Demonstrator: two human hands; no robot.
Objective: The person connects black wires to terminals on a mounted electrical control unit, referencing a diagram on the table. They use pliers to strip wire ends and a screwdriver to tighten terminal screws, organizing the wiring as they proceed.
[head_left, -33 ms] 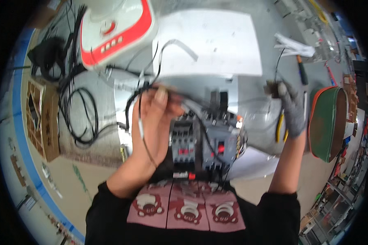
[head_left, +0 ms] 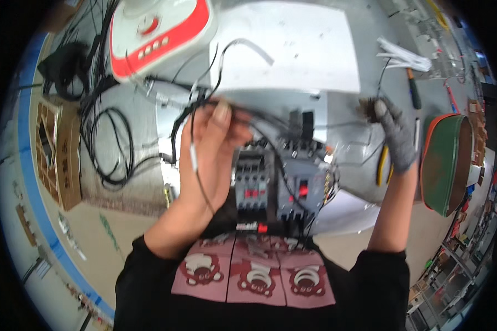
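Near the middle, my left hand [head_left: 204, 157] is closed, thumb up, round a bundle of black wires [head_left: 268, 117]. One wire with a white sleeve [head_left: 193, 157] hangs down over that wrist. My right hand [head_left: 395, 129], in a grey glove that leaves the forearm bare, is pinched shut at the right on a thin black wire [head_left: 382, 77] whose end sticks up. Between the hands and nearer to me stand a grey contactor [head_left: 250, 181] and a grey circuit breaker [head_left: 292, 190] with a red switch. Black wires run across the breaker's front.
A white and red appliance base [head_left: 165, 43] stands at the back left, near a black cable coil [head_left: 130, 149]. White paper [head_left: 287, 47] lies behind. On the right are white strips [head_left: 406, 58], a screwdriver [head_left: 414, 94], yellow-handled pliers [head_left: 381, 165] and a green bin [head_left: 444, 165]. Left is a cardboard box [head_left: 66, 160].
The whole view has shifted slightly, with the table things a little higher and further right. Both hands keep their hold on the wires.
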